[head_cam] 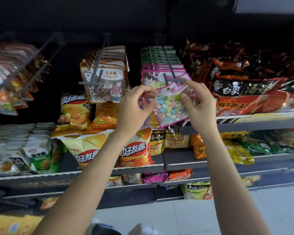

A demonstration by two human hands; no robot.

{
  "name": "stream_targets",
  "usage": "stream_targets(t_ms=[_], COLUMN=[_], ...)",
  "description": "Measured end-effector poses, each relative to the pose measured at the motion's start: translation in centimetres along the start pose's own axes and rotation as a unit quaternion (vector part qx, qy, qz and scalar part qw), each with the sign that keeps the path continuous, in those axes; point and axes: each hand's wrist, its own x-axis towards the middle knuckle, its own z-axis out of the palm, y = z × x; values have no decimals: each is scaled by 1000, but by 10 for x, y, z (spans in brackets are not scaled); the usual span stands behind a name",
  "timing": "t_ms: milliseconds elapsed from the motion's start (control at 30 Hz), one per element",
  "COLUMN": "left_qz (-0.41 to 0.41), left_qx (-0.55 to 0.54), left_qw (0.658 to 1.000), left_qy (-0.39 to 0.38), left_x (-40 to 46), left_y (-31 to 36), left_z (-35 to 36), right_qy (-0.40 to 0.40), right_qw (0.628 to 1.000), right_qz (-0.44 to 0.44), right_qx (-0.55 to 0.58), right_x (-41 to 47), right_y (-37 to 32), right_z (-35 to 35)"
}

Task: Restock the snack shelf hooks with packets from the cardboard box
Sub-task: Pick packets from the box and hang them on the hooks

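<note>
**Candy packet at the hook tip, hole not yet on**

Both hands are up at the shelf hooks. The left hand (134,106) pinches the left edge of a pink-edged candy packet (171,106), fingers curled in tight on the film. The right hand (198,100) grips the packet's right side with thumb and curled fingers, while its forefinger stretches out straight and touches the end of the hook (176,80). The packet hangs tilted, its top corner leaning right, and its hang hole (167,89) sits just below the hook's crossbar, not threaded on as far as I can tell.

Behind it, a row of matching pink packets (163,68) already fills that hook, with green ones further back. To the left, a hook of stone candy packets (104,85); to the right, big red noodle bags (244,92) on a shelf; below, chip bags (134,150). No cardboard box shows in this view.

Now the risks. That hole is small and the packet is slanted, so the likely miss is the hook end catching the card header beside the hole, creasing it or tearing the hole open. The film looks slick and the candy weight sits low; if either pinch loosens while lining up, the packet could swing or drop onto the chip bags. The hook looks well filled too, so pushing hard may crowd the front packets, or leave this one perched on the tip, ready to slide off.
</note>
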Motion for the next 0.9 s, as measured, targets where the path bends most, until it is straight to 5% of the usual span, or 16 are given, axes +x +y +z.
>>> stream_targets(t_ms=[200, 433, 633, 900], left_qz=[-23, -14, -25, -28], left_qx=[19, 134, 168, 127], left_qw=[1000, 991, 985, 991], left_qy=[-2, 15, 36, 42], left_x=[2, 22, 43, 23], left_y=[0, -11, -27, -17], left_z=[3, 17, 28, 17], right_qy=[-7, -37, -68, 7], right_qw=[999, 944, 944, 964], right_qz=[26, -41, -33, -29], right_qx=[-36, -327, -320, -266], right_x=[5, 19, 36, 6], right_y=[6, 22, 32, 15], right_z=[0, 24, 40, 24])
